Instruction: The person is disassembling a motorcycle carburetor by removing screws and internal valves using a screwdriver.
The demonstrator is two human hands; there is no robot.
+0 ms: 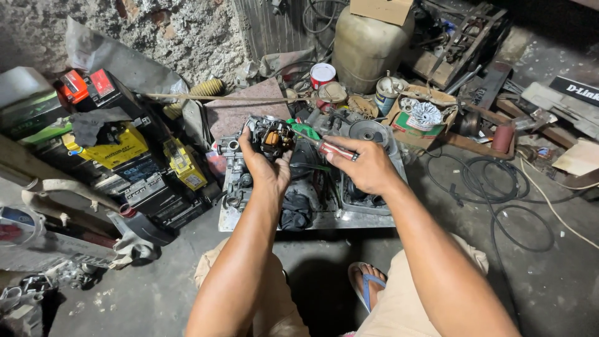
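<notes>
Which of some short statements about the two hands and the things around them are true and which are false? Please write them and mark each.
1. The left hand holds a small engine part with copper windings. True.
2. The right hand holds a hammer. False: it holds a red-handled screwdriver.
3. The screwdriver tip points at the part. True.
4. Yellow-topped batteries lie on the right. False: they lie on the left.
5. A beige plastic jug stands at the back. True.
</notes>
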